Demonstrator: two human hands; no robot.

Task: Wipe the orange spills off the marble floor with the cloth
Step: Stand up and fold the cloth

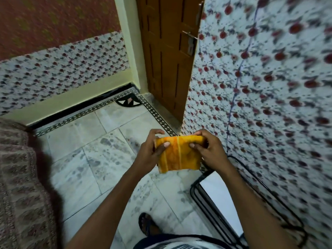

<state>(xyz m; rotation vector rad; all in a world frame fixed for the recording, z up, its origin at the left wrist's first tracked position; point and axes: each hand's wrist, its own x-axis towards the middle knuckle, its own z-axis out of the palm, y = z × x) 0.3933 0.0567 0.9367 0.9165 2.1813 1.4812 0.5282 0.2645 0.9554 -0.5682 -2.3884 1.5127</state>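
Observation:
An orange cloth with a pale stripe (179, 157), folded into a rough square, hangs in the air in front of me, well above the floor. My left hand (151, 150) pinches its upper left edge, thumb on the front. My right hand (206, 146) grips the upper right edge the same way. Below lies the white marble floor (93, 159) with grey mottled patches; I cannot make out any orange spill on it from here.
A brown wooden door (168, 56) stands ajar ahead, next to a cream pillar. Floral-tiled walls (269, 87) close in on the right. A patterned fabric-covered piece (19, 186) fills the left. A black metal frame (215, 203) stands at lower right. My sandalled foot (149, 225) is below.

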